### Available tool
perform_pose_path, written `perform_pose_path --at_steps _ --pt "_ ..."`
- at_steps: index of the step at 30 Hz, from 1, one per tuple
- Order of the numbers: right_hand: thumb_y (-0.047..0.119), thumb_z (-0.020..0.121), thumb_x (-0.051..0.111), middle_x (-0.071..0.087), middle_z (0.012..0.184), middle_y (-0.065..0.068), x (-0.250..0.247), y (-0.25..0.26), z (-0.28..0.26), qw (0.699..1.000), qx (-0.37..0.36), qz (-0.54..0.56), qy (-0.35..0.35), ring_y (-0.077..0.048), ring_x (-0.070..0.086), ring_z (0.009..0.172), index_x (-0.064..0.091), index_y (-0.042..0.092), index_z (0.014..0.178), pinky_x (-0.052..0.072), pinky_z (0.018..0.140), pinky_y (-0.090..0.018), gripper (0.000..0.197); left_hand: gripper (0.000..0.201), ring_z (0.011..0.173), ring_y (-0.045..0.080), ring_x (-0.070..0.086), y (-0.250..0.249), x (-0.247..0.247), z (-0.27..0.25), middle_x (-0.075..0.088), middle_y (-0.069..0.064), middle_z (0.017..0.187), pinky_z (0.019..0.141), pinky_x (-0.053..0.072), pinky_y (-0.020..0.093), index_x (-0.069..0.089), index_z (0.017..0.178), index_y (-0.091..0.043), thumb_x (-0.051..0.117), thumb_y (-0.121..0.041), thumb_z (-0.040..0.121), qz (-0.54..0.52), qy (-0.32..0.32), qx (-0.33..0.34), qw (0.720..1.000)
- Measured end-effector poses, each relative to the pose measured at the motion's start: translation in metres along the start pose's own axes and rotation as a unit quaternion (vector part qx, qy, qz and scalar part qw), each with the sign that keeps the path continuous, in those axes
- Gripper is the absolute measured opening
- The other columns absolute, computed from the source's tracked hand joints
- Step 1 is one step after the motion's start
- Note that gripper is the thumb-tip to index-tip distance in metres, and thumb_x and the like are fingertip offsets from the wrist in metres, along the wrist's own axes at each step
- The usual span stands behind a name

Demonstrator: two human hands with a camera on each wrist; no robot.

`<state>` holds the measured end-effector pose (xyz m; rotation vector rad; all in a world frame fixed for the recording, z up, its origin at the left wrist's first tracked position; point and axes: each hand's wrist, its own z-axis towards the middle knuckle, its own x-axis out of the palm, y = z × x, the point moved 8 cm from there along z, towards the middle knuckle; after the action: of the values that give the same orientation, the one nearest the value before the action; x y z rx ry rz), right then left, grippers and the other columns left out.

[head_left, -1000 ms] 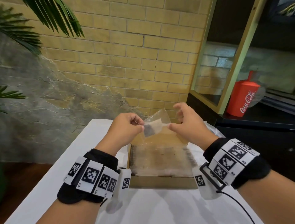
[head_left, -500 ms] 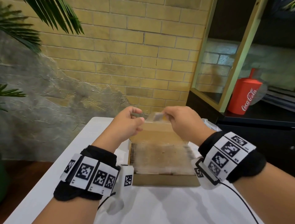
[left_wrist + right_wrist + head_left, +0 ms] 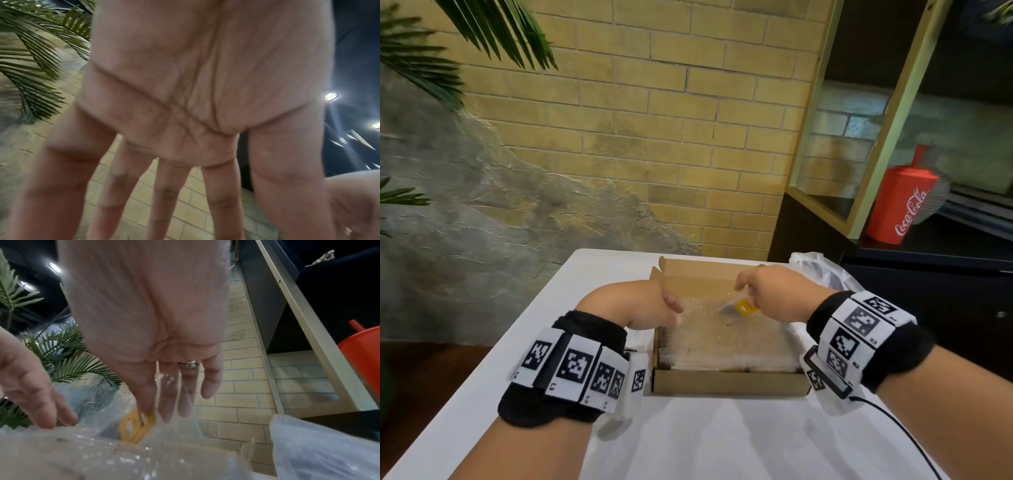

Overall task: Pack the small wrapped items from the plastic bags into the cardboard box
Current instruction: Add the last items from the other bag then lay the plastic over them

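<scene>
One wrapped item [image 3: 741,306] pinched at our right hand [image 3: 777,291] fingertips goes into the cardboard box [image 3: 726,382], so the left hand [image 3: 640,303], fingers spread, holds nothing beside it.

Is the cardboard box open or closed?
Open. The cardboard box has its lid flap folded back toward the wall, and the rows of wrapped items inside show from above.

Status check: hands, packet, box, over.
Left hand open, empty, at the brown cardboard box left wall. Right hand pinches a clear-wrapped yellow item low over the packed rows. Crinkled plastic bag right of box; nothing blocking.
</scene>
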<state>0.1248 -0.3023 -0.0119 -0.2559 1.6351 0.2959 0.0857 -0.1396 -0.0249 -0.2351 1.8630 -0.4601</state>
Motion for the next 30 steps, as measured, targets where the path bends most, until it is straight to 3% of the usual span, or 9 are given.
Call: perform_pose_path --at_steps 6,8,10,14,17,20,23,26,30 --pt "0.001 0.086 0.045 0.063 0.090 -0.009 -0.018 -0.001 -0.001 0.995 -0.001 0.045 -0.086 -0.027 0.059 0.089 0.064 0.009 0.095 0.049 0.080 -0.038 0.022 0.036 0.126 0.015 0.043 -0.001 -0.003 -0.002 0.048 -0.006 0.139 0.095 0.029 0.024 0.054 0.128 -0.030 0.053 -0.034 0.093 0.012 -0.001 0.005 1.000" --pt "0.006 0.089 0.047 0.061 0.097 -0.008 -0.012 -0.003 0.000 0.998 0.005 0.053 -0.040 -0.026 0.058 0.094 0.062 0.011 0.103 0.047 0.083 -0.035 0.021 0.037 0.127 0.015 0.043 -0.001 -0.003 -0.002 0.048 -0.006 0.139 0.095 0.029 0.024 0.054 0.129 -0.030 0.053 -0.034 0.093 0.012 0.000 0.005 1.000" --pt "0.013 0.092 0.048 0.051 0.124 -0.010 0.006 -0.007 -0.002 0.999 0.029 0.006 0.034 -0.028 0.054 0.109 0.051 0.017 0.125 0.045 0.092 -0.034 0.033 0.037 0.128 0.016 0.042 0.000 -0.002 -0.002 0.047 -0.006 0.140 0.099 0.029 0.025 0.053 0.129 -0.030 0.053 -0.034 0.093 0.014 0.002 0.006 1.000" --pt "0.035 0.097 0.038 0.002 0.156 -0.009 0.019 -0.005 -0.014 0.996 0.045 -0.053 0.050 -0.034 0.008 0.143 0.004 0.021 0.149 0.018 0.113 -0.051 0.063 0.037 0.130 0.016 0.041 0.001 -0.001 0.000 0.046 -0.006 0.142 0.103 0.028 0.027 0.052 0.130 -0.030 0.051 -0.035 0.094 0.024 0.007 0.006 1.000" --pt "0.057 0.094 0.024 -0.020 0.156 -0.002 0.035 0.006 -0.027 0.993 0.009 -0.048 0.111 -0.026 -0.017 0.143 -0.010 0.023 0.148 -0.002 0.115 -0.050 0.073 0.038 0.130 0.016 0.041 0.001 0.001 0.000 0.046 -0.007 0.141 0.101 0.027 0.026 0.051 0.131 -0.032 0.051 -0.036 0.094 0.035 0.012 0.001 0.999" --pt "0.066 0.088 0.019 -0.020 0.156 -0.005 0.056 0.010 -0.036 0.983 0.009 -0.037 0.181 -0.026 -0.015 0.144 -0.012 0.021 0.148 -0.003 0.116 -0.048 0.081 0.036 0.127 0.016 0.043 0.001 0.002 0.002 0.048 -0.005 0.139 0.099 0.029 0.026 0.054 0.129 -0.030 0.051 -0.037 0.093 0.041 0.015 -0.002 0.999" --pt "0.069 0.086 0.018 -0.018 0.156 -0.010 0.055 0.009 -0.031 0.987 0.028 -0.026 0.155 -0.028 -0.015 0.144 -0.010 0.019 0.148 -0.003 0.116 -0.049 0.084 0.038 0.126 0.017 0.043 0.003 0.002 0.003 0.047 -0.004 0.139 0.093 0.028 0.024 0.052 0.130 -0.029 0.052 -0.037 0.093 0.034 0.014 -0.006 0.999" --pt "0.068 0.086 0.020 -0.019 0.156 -0.001 0.046 0.014 -0.025 0.994 0.005 0.007 0.109 -0.027 -0.016 0.144 -0.009 0.028 0.148 -0.004 0.116 -0.050 0.079 0.042 0.129 0.017 0.041 0.003 0.002 0.004 0.044 -0.004 0.142 0.098 0.029 0.025 0.047 0.134 -0.029 0.053 -0.034 0.093 0.024 0.012 -0.003 1.000" --pt "0.066 0.088 0.021 -0.018 0.156 0.005 0.058 0.026 -0.030 0.989 -0.039 0.010 0.144 -0.024 -0.015 0.144 -0.009 0.031 0.147 -0.005 0.116 -0.050 0.076 0.031 0.113 0.012 0.045 0.003 0.002 0.007 0.051 -0.005 0.134 0.092 0.030 0.023 0.056 0.124 -0.027 0.054 -0.032 0.093 0.016 0.011 0.007 1.000"
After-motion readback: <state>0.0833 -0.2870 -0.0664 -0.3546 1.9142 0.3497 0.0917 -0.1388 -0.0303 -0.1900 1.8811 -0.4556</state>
